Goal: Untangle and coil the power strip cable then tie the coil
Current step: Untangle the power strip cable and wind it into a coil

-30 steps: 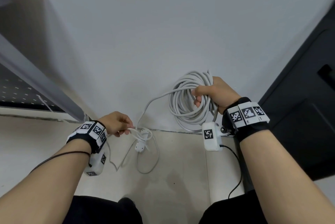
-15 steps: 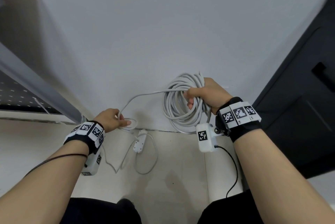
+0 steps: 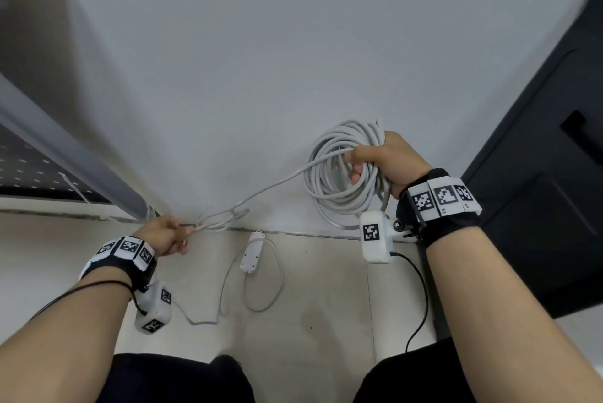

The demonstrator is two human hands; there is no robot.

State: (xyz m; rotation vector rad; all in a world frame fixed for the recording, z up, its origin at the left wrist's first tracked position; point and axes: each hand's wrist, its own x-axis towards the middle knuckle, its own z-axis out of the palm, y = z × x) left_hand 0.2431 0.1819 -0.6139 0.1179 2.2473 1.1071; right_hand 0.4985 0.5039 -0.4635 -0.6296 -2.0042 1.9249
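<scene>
My right hand (image 3: 386,162) grips a coil of white power strip cable (image 3: 329,180) of several loops, held up in front of the wall. From the coil one strand (image 3: 261,193) runs taut down and left to my left hand (image 3: 164,234), which pinches it near a small loop (image 3: 228,218). The white power strip (image 3: 251,252) lies on the tiled floor below, between my hands, with slack cable (image 3: 270,285) looping round it.
A grey wall (image 3: 293,60) stands straight ahead. A dark cabinet (image 3: 548,174) fills the right side. A grey slanted panel (image 3: 65,141) and a perforated dark surface (image 3: 26,171) are at the left. My knees (image 3: 195,379) show at the bottom edge.
My left hand has pulled the strand left and away from the coil, so it is now taut. The small loop near my fingers has drawn tighter. My right hand has risen slightly with the coil.
</scene>
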